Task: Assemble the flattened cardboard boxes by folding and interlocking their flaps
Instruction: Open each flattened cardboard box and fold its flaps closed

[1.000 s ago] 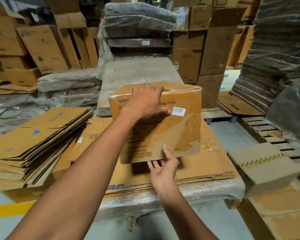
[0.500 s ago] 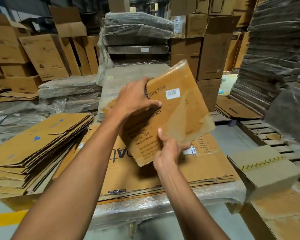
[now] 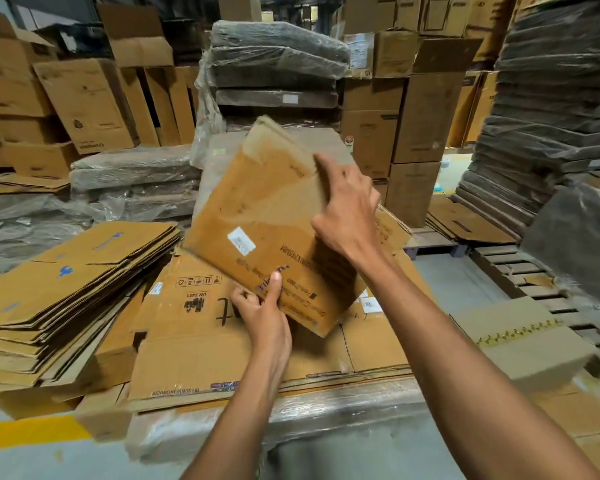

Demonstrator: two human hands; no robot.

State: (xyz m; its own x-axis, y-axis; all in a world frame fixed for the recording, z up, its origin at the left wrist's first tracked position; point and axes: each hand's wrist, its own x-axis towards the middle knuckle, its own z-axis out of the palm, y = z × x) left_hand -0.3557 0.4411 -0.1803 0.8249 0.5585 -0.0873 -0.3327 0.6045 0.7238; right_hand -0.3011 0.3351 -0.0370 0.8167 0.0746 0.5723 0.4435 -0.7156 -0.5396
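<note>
A flattened brown cardboard box [image 3: 267,216] with a white label tilts above a stack of flat brown cartons [image 3: 194,341], its lower edge pinched by the left hand [image 3: 264,317] below it, its right edge under the right hand [image 3: 349,209], index finger outstretched, grip lost to blur.

We see dim, warm light, seemingly from overhead, with a soft shadow under the box [image 3: 257,209]. Motion smears its top corner and the right hand [image 3: 347,216]. The wide lens bends the edges, where the stacks [image 3: 551,98] go soft and murky. The wrap [image 3: 326,407] below glints faintly.
</note>
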